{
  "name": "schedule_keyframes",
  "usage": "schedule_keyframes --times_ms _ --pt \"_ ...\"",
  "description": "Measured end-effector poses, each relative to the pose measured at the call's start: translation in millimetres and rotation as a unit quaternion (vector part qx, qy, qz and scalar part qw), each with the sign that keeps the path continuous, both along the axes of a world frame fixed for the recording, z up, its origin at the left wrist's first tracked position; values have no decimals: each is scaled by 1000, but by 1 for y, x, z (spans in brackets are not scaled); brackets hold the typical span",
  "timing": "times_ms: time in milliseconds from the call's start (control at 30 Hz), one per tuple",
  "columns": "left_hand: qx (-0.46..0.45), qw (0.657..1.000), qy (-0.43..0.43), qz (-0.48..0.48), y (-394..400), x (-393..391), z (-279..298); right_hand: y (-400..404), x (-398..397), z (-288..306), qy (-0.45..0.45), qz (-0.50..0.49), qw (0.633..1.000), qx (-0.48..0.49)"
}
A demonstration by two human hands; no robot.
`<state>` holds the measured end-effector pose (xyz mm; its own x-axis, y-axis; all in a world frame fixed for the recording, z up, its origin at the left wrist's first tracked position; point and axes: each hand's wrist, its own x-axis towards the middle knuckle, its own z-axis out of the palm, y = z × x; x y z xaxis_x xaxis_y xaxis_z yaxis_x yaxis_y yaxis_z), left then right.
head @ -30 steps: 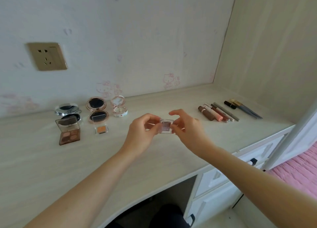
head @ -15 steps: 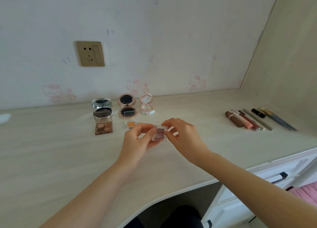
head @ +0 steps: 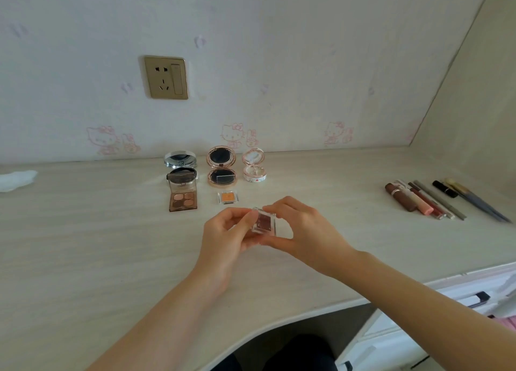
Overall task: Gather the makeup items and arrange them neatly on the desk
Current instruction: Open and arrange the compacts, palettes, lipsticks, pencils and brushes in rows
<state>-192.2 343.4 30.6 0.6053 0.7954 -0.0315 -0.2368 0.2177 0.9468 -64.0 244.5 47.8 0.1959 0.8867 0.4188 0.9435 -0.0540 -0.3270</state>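
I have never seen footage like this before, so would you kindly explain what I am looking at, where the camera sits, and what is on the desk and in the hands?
There is no machine here: a person wears a wide-angle camera on the head, looking forward and down at their own bare arms. The left hand and right hand together pinch a small clear eyeshadow case above the pale wooden desk. Near the wall stand three open round compacts; in front of them lie a four-colour palette and a small orange eyeshadow pan. To the right, lip products, pencils and brushes lie side by side. A wall socket sits above.
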Motion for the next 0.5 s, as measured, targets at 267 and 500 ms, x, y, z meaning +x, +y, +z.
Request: schedule_keyframes --times_ms 267,500 --pt "-112 989 -47 -79 0 -4 5 6 -2 -3 69 -27 997 19" --pt "-148 985 -50 -80 2 -7 4 10 -11 -2 65 -24 997 29"
